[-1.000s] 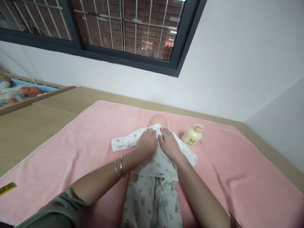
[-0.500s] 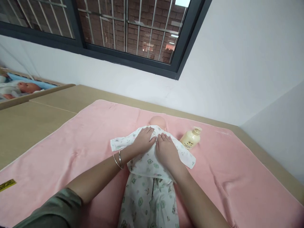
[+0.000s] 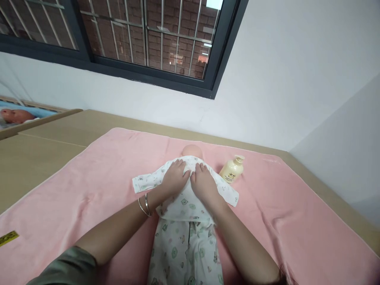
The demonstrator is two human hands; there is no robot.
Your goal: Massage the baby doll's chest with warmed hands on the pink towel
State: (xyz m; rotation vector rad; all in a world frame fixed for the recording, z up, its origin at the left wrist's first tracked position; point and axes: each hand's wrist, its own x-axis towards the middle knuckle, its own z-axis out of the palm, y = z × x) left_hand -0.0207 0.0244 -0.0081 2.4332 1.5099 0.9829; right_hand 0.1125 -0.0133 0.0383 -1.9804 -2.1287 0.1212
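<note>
A baby doll [image 3: 192, 151] lies on a pink blanket, its bare round head toward the wall and its face not in view. It wears a white printed top [image 3: 185, 204] with the sleeves spread out, and white printed trousers [image 3: 175, 249]. My left hand [image 3: 174, 176] rests flat on the upper left of the top, fingers stretched toward the neckline. My right hand [image 3: 204, 182] lies flat on the upper right, fingers pointing the same way. A narrow strip of cloth shows between my hands.
A cream pump bottle [image 3: 232, 169] leans beside the right sleeve on the pink blanket [image 3: 118, 158]. Around the blanket is the wooden tabletop [image 3: 59, 122]. Another doll [image 3: 18, 115] lies in a wooden-sided bed at far left. A yellow label [image 3: 8, 238] is at left.
My hands have parted slightly, and the cloth at the neckline looks smoother and less gathered. The view has shifted a little to the right.
</note>
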